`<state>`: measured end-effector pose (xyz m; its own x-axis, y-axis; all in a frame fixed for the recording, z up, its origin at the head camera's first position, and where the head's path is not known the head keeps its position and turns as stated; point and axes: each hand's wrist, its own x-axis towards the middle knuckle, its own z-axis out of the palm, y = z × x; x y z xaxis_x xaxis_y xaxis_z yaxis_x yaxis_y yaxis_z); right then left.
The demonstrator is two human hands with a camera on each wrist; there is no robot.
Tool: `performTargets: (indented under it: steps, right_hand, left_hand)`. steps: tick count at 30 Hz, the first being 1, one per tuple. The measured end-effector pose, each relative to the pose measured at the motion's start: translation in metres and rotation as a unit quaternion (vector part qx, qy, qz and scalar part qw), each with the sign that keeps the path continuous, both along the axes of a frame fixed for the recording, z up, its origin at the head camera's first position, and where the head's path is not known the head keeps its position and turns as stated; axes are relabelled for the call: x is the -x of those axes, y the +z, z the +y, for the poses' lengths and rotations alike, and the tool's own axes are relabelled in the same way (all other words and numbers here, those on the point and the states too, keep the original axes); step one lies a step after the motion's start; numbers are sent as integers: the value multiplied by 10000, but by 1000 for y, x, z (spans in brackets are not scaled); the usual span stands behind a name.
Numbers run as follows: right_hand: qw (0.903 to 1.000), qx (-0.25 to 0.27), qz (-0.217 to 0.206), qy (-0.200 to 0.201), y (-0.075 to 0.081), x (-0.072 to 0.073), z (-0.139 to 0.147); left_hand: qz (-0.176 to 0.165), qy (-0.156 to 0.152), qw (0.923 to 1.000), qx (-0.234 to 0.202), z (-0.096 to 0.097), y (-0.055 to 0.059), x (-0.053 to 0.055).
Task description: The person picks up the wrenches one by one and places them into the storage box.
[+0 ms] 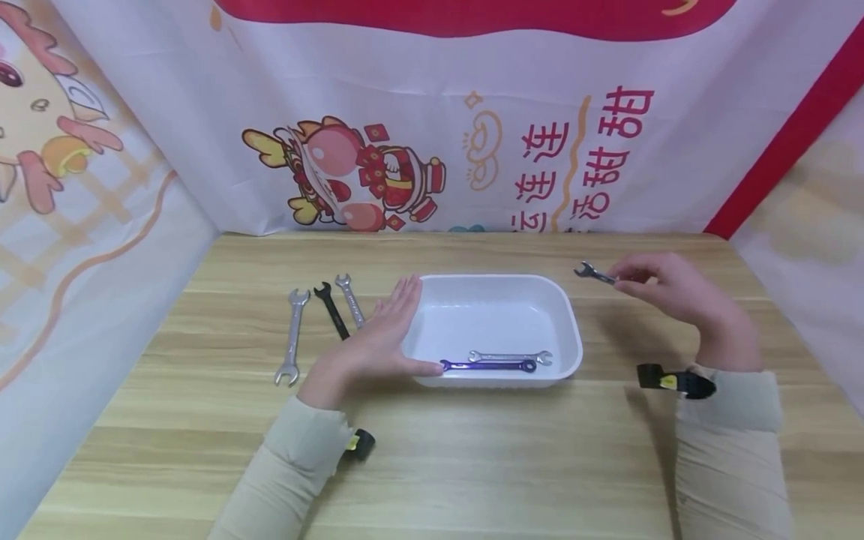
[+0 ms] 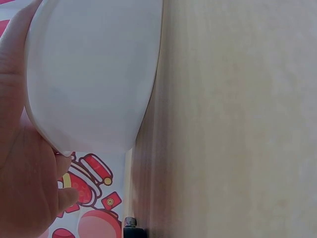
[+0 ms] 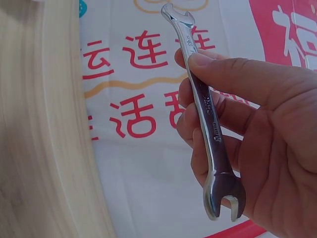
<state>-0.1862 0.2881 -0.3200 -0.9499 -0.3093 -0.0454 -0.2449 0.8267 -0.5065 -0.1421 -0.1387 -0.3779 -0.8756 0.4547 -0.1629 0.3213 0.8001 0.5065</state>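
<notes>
My right hand [image 1: 664, 289] pinches a silver open-end wrench [image 3: 205, 111] between thumb and fingers, in the air to the right of the white plastic tray [image 1: 493, 276]. Both forked ends of this wrench show in the right wrist view. My left hand [image 1: 378, 341] rests against the tray's left end, its fingers straight along the rim and the thumb stretched along the near side. Inside the tray, by the near wall, a blue-purple combination wrench [image 1: 489, 366] lies alongside a silver open-end wrench [image 1: 509, 356]. The left thumb tip overlaps the blue-purple one's left end in the head view.
Left of the tray on the wooden table [image 1: 472, 465] lie a large silver wrench [image 1: 292, 337], a black wrench [image 1: 332, 311] and a smaller silver wrench [image 1: 350, 300]. The left hand partly covers the latter two. A printed cloth [image 1: 432, 97] hangs behind the table.
</notes>
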Motion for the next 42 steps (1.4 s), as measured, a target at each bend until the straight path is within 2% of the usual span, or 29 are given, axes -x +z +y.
performTargets:
  steps: [16, 20, 30, 36, 42]
  right_hand:
    - [9983, -22, 326, 474, 4, -8, -17]
    - [9960, -52, 555, 705, 5, -10, -23]
    - [9904, 94, 781, 1139, 5, -11, -43]
    - [9892, 64, 718, 1278, 4, -12, -53]
    - [9877, 241, 594, 1426, 2, -13, -66]
  left_hand:
    - [71, -26, 10000, -47, -3, 0, -2]
    - [38, -22, 10000, -58, -2, -1, -1]
    - [50, 18, 10000, -17, -2, 1, -2]
    - [56, 11, 10000, -4, -1, 2, -3]
    - [48, -1, 10000, -27, -1, 1, -2]
